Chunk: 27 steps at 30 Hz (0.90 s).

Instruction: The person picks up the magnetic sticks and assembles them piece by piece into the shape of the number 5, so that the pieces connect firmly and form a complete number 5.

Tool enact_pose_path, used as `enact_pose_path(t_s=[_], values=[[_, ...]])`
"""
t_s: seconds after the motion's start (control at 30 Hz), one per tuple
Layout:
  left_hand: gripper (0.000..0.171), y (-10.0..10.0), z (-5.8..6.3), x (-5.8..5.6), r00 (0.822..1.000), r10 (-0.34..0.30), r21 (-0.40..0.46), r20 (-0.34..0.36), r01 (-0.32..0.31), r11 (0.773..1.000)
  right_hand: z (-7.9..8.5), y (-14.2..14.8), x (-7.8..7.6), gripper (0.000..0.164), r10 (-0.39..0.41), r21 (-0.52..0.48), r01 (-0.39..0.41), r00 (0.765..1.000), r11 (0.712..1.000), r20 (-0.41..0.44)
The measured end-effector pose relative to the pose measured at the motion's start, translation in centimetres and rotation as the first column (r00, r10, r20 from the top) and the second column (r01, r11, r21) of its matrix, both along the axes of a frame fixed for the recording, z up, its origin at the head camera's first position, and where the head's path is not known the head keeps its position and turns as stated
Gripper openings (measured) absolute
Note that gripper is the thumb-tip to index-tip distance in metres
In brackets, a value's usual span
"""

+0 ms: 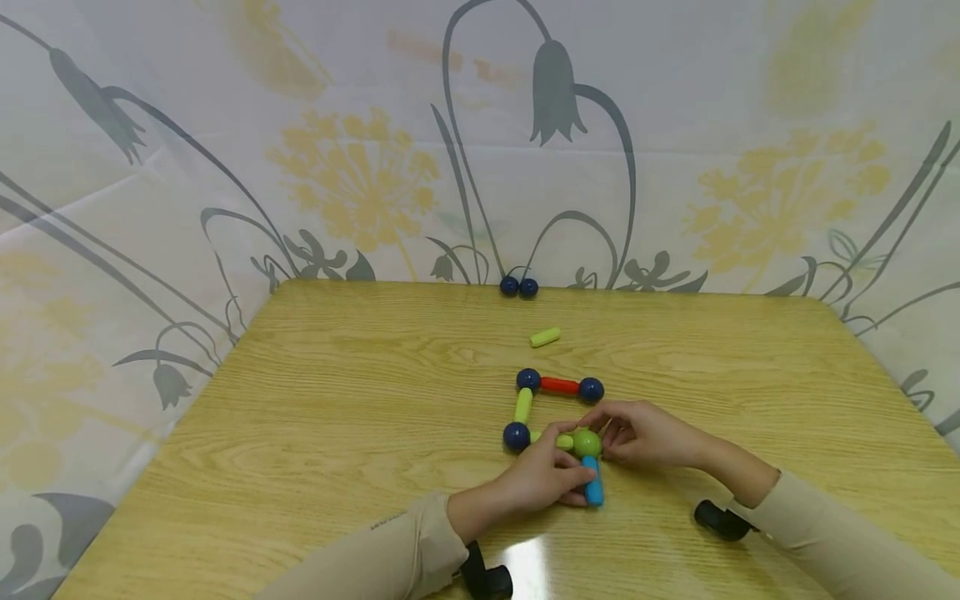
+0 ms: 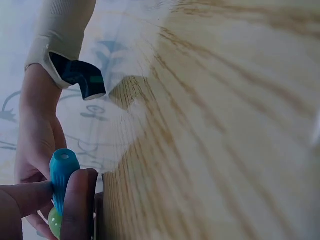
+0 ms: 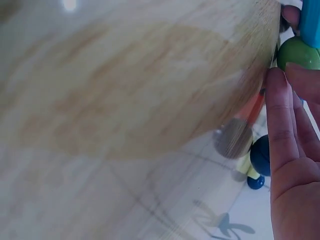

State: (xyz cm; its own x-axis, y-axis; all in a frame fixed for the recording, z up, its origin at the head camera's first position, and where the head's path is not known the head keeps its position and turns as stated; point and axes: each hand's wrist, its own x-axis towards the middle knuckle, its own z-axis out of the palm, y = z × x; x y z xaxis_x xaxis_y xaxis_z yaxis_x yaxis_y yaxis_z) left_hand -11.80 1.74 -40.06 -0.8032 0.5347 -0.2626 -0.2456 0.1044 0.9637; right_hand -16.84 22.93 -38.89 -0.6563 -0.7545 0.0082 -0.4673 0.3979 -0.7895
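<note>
My left hand (image 1: 536, 475) pinches a light-blue rod (image 1: 592, 481) between thumb and fingers. In the left wrist view the rod (image 2: 63, 172) stands between the fingers, its holed end showing. The rod's other end meets a green ball (image 1: 587, 443). My right hand (image 1: 656, 433) holds that ball from the right, and the right wrist view has thumb and fingertips at the green ball (image 3: 297, 52). A yellow-green rod (image 1: 564, 442), partly behind my left fingers, runs from the ball to a dark-blue ball (image 1: 517, 437).
From that corner another yellow-green rod (image 1: 523, 406) leads to a dark-blue ball (image 1: 528, 380), then a red rod (image 1: 560, 385) and a dark-blue ball (image 1: 591, 389). Farther back lie a loose yellow-green rod (image 1: 545, 337) and two dark-blue balls (image 1: 509, 287) by the patterned cloth.
</note>
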Motion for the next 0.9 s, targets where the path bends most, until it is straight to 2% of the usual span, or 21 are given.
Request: enact_pose_path(t_s=[0.13,0.4,0.67,0.83,0.9], values=[[0.058,0.0,-0.1,0.0,1.0,0.025,0.013,0.013,-0.026,1.0,-0.1,0.2,-0.1,0.033,-0.004,-0.005,0.004,1.0,1.0,0.017],[0.06,-0.3,0.0,-0.2,1.0,0.01,0.01,0.028,-0.01,1.0,-0.4,0.1,-0.2,0.029,-0.007,-0.013,0.007,1.0,1.0,0.016],[0.069,-1.8,1.2,-0.7,0.994,-0.107,-0.044,0.012,0.107,0.993,-0.4,-0.1,-0.1,0.027,-0.015,-0.04,0.015,1.0,0.999,0.01],[0.049,-3.8,2.4,-1.3,0.98,-0.192,-0.066,-0.055,0.189,0.98,-0.3,-0.2,-0.1,0.025,-0.029,-0.023,0.029,1.0,0.999,0.002],[0.041,-4.7,2.9,-1.8,0.97,-0.216,-0.078,-0.11,0.208,0.975,-0.3,-0.3,-0.1,0.024,-0.027,-0.02,0.027,1.0,0.999,0.002]])
